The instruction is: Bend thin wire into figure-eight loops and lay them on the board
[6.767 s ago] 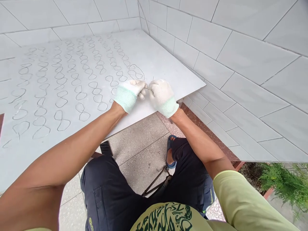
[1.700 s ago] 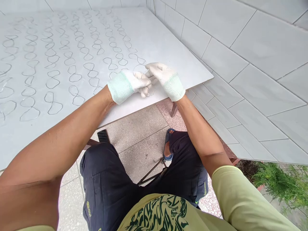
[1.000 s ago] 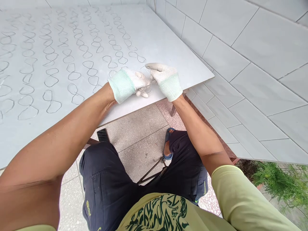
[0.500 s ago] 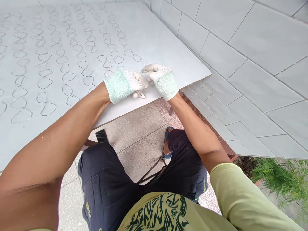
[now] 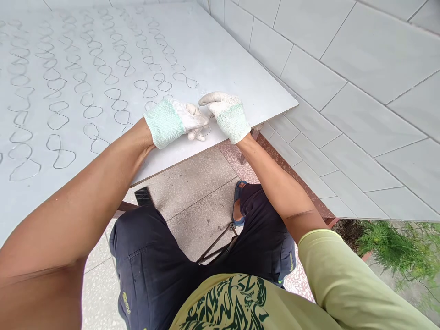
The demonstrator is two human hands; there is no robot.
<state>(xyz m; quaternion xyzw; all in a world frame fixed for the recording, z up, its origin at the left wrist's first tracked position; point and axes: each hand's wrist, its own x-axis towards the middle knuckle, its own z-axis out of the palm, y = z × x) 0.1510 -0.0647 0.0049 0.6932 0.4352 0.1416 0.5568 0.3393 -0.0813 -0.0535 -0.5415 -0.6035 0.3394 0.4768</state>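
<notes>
Both my hands wear white knit gloves with mint-green cuffs and meet just above the front edge of the white table (image 5: 254, 91). My left hand (image 5: 188, 118) is closed in a pinch on a thin wire (image 5: 209, 132), part of which curves out by its fingertips. My right hand (image 5: 222, 109) pinches the same wire from the other side, with index finger and thumb curled inward. Much of the wire is hidden by the gloves. Left of my hands lie rows of thin wire loops, many twisted into figure-eights, such as the nearest wire figure-eight (image 5: 61, 151).
A tiled wall (image 5: 309, 64) runs along the table's right side. Below the front edge are my knees, a speckled floor (image 5: 192, 183), a dark block (image 5: 144, 197) and thin metal rods (image 5: 215, 243). Green plants (image 5: 395, 247) grow at lower right.
The view has shifted slightly, so the table and wire loops sit a little further left. My hands keep nearly the same pinched pose around the wire.
</notes>
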